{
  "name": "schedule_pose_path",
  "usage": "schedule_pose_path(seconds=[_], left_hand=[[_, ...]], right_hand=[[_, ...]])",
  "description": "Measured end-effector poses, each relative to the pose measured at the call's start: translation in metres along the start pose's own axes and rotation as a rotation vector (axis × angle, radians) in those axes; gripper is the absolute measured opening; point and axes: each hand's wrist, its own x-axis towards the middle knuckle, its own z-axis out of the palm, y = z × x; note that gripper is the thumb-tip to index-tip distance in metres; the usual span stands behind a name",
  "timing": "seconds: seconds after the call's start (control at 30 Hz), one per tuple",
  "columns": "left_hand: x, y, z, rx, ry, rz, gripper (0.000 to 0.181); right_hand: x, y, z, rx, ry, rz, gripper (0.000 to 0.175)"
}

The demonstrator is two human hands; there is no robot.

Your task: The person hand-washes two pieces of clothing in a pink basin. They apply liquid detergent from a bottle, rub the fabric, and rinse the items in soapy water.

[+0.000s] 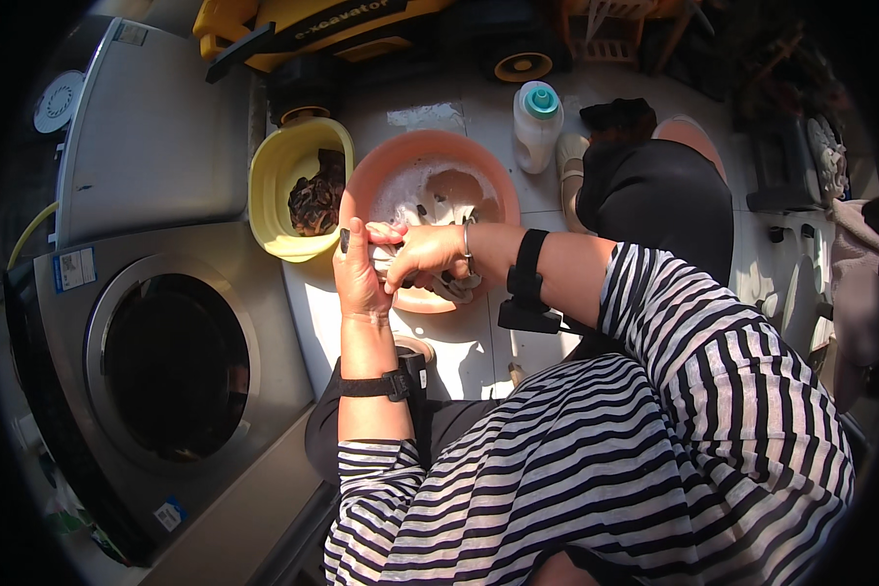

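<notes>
A coral-coloured plastic basin (499, 176) of sudsy water stands on the floor before me. Over its near side, my left hand (357, 269) and my right hand (431, 253) meet on a bunched white cloth with dark spots (439, 211). Part of the cloth lies in the foamy water; another part hangs below my right hand near the basin's rim. My left thumb points up, with a dark patch on it, and its fingers curl round the bundle. The right fingers press into the bundle from above, partly hiding it.
A yellow tub (267, 194) with a dark patterned cloth (315, 201) adjoins the basin's left side. Beyond the basin's right stands a white bottle with a teal cap (535, 135). A front-loading washing machine (176, 366) is at left, a yellow toy excavator (337, 33) behind.
</notes>
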Motion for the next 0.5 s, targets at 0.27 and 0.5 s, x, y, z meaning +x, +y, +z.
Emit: schedule_pose_path(seconds=[0.27, 0.5], left_hand=[[0.010, 0.004, 0.012, 0.020, 0.257, -0.009, 0.054], [0.007, -0.001, 0.021, 0.054, 0.359, 0.044, 0.053]], right_hand=[[0.011, 0.008, 0.013, -0.753, 0.364, -0.432, 0.035], [0.013, 0.023, 0.018, -0.939, 0.449, -0.498, 0.027]])
